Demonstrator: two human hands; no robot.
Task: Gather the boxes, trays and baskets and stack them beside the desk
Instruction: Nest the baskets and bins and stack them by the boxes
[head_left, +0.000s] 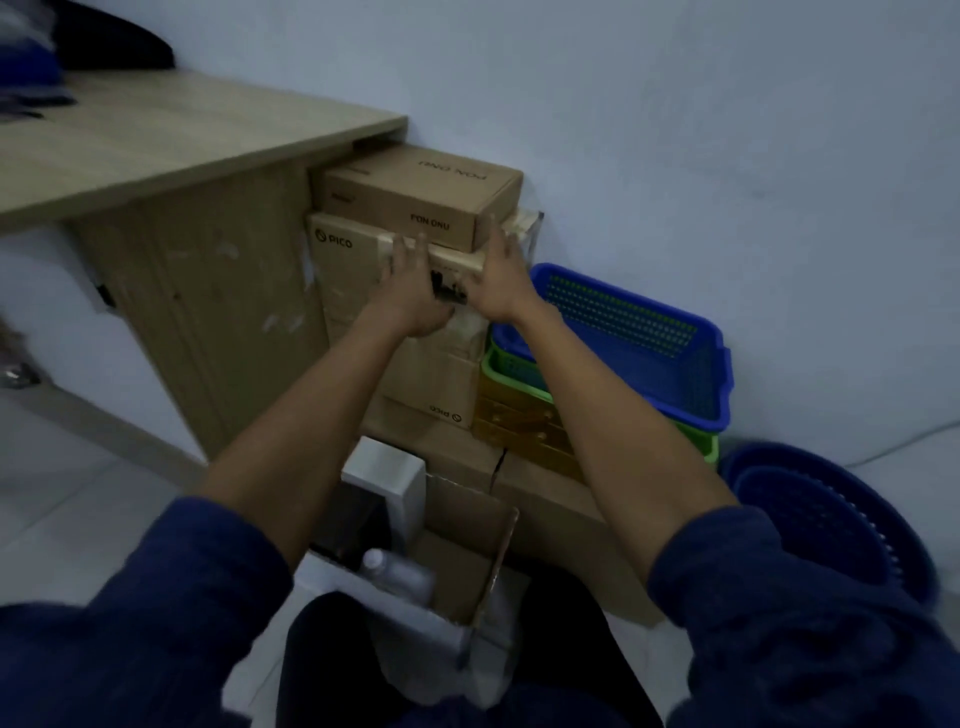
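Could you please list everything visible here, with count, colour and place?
PON ONU box: one, brown, top of the stack beside the desk.
PICO boxes: at least two, brown, beneath it.
Rectangular baskets: two, blue nested in green, right of the stack.
Round baskets: two, blue, on the floor at right.
Open carton: one, brown, nearest, holding a bottle.
Desk: one, light wood, left.
Left hand and right hand: open, pressing the stack's front.

Left hand, right hand hide tray front; grip unclear.
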